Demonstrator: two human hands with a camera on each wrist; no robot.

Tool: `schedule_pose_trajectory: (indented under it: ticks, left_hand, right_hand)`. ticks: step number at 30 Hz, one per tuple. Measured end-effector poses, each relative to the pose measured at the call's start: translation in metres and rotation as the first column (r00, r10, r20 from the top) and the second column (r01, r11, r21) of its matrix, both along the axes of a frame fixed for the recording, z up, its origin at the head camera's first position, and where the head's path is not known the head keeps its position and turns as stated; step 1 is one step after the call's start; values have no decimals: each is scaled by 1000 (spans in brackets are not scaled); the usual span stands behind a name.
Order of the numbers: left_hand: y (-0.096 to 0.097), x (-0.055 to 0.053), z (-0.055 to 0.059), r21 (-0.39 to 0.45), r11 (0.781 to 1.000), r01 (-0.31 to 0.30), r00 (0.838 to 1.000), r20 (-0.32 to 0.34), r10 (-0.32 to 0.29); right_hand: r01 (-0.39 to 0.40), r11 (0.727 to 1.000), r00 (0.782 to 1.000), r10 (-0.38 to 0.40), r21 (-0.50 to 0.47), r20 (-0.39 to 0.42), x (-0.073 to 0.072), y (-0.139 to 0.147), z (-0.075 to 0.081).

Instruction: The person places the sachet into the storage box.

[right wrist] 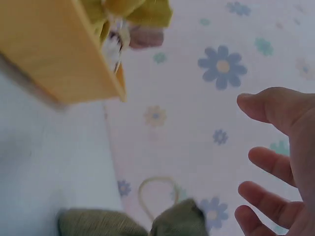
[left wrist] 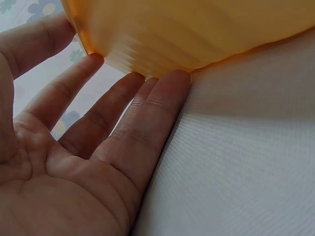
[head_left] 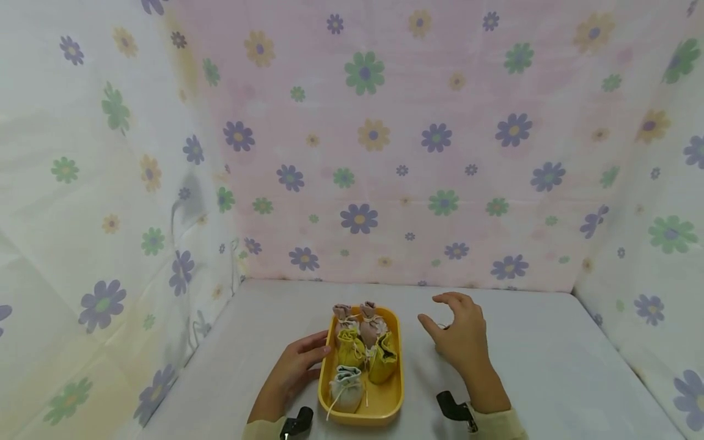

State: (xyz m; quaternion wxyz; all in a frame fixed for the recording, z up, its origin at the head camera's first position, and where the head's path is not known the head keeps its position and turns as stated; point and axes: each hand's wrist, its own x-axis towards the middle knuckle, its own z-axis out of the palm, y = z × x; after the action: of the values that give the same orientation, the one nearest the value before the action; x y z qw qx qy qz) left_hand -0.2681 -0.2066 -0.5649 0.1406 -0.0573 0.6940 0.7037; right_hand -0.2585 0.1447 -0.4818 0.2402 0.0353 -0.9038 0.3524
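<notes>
A yellow tray (head_left: 385, 400) holds several small drawstring pouches. At its far end are two pink pouches (head_left: 371, 327), in the middle two mustard-yellow pouches (head_left: 383, 360), and nearest me a pale green pouch (head_left: 346, 391). My left hand (head_left: 294, 370) touches the tray's left side with fingertips, the fingers (left wrist: 142, 118) fairly straight against its outer wall. To the right of the tray, my right hand (head_left: 464, 336) hovers with thumb and fingers spread apart, holding nothing. An olive-green pouch (right wrist: 179, 221) lies near it, mostly hidden behind that hand in the head view.
A white cloth-covered table (head_left: 555, 360) extends around the tray. Flowered fabric (head_left: 407, 201) rises as a wall at the back, with further flowered sheets at left and right. Each wrist carries a black camera mount (head_left: 455, 408).
</notes>
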Motion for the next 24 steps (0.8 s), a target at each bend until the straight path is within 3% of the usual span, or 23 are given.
schedule_pose_trajectory:
  ticks: [7, 16, 24]
  left_hand:
    - [-1, -2, 0, 0, 1000, 2, 1000, -7, -2]
    - [1, -2, 1, -1, 1000, -4, 1000, -9, 4]
    - [1, 2, 0, 4, 1000, -6, 1000, -11, 6]
  right_hand:
    - [105, 992, 964, -118, 67, 236, -13, 21, -13]
    - [56, 998, 958, -48, -20, 284, -18, 40, -30]
    - [-20, 1000, 951, 18, 5, 308, -19, 61, -36]
